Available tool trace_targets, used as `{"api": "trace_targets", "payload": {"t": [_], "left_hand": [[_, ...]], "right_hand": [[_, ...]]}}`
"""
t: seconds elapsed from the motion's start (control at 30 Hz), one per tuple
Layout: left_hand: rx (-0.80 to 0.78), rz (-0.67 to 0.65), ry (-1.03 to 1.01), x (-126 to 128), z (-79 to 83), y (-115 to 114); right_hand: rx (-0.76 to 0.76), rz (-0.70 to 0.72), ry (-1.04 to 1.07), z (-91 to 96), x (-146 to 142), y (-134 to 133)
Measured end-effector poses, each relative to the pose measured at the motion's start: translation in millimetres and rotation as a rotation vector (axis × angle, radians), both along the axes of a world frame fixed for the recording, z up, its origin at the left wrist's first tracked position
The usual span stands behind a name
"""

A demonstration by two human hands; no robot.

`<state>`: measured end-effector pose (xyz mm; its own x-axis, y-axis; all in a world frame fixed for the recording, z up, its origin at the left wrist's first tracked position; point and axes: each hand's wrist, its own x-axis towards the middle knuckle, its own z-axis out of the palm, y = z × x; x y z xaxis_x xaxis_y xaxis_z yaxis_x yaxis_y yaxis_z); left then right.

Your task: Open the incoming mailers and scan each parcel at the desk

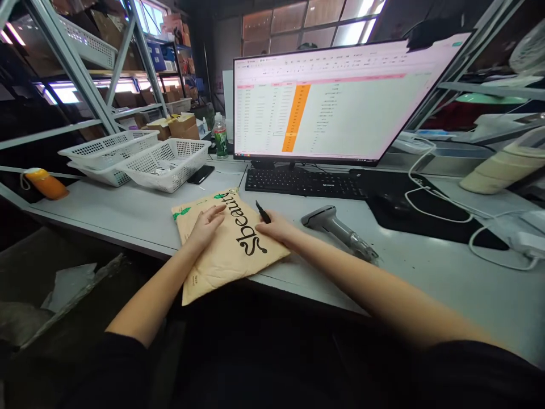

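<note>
Head view, and it's a cream-yellow soft mailer pouch with black lettering (225, 244) in play, lying askew on the pale grey table (140, 216), its near corner poking out past the edge! Left hand (206, 224) lies across the upper part, fingers spread and loosely bent; how hard it presses, I cannot tell. Right hand (275, 226) pinches a slim black pen-like tool (263, 212), tip angled up; whether that's a blade is too small to call. Danger spots? A shove on that overhanging corner could tip the pouch off. If the tool is sharp, a slip towards the left could catch fingers or contents. And that grey handheld scanner (334, 223), just beside the right forearm, risks an elbow-swing knock!
</note>
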<state>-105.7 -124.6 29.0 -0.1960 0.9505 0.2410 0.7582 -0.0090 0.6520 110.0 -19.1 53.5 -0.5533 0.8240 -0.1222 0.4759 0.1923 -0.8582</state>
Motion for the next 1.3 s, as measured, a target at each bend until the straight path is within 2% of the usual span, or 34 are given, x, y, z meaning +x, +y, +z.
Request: {"api": "trace_targets", "payload": {"t": [0.07,0.13,0.23,0.3,0.37,0.43,0.53,0.67,0.77,0.87,0.97,1.1,1.17,1.23,1.3], "left_hand": [[0.126,-0.005,-0.009,2,1.4,-6],[0.25,-0.022,0.114,0,17.2,-15],[0.425,0.038,0.378,-7,61.0,-22],[0.505,0.041,0.498,-11,92.0,-22],[0.523,-0.083,0.559,-11,113.6,-20],[0.511,-0.234,0.558,-7,121.2,-16],[0.543,-0.284,0.541,2,114.4,-13],[0.629,-0.269,0.484,5,112.0,-12],[0.486,-0.385,0.472,5,121.0,-11],[0.286,-0.447,0.481,13,121.8,-10],[0.258,-0.331,0.542,25,114.1,-12],[0.254,-0.14,0.584,35,109.8,-17],[0.238,-0.057,0.628,36,111.2,-18],[0.253,0.006,0.698,35,112.8,-19],[0.306,0.049,0.751,34,113.7,-20]], "right_hand": [[0.102,0.0,0.051,21.8,-5,4],[0.224,0.095,0.115,53.5,-3,6],[0.364,0.347,0.193,107.6,12,-1],[0.426,0.459,0.176,137.8,24,-9],[0.497,0.504,0.098,158.1,34,-17],[0.57,0.505,0.002,168.2,41,-19],[0.645,0.466,-0.12,171.9,48,-17],[0.583,0.516,-0.177,176.4,53,-19],[0.549,0.532,-0.186,179.4,54,-19],[0.563,0.465,-0.245,173.8,52,-10],[0.698,0.382,-0.366,161.9,48,2],[1.184,0.089,-0.517,147.3,45,0],[1.346,0.03,-0.505,142.1,47,-5],[1.372,0.045,-0.485,138.7,51,-6],[1.283,0.059,-0.492,137.3,58,-1]]}}
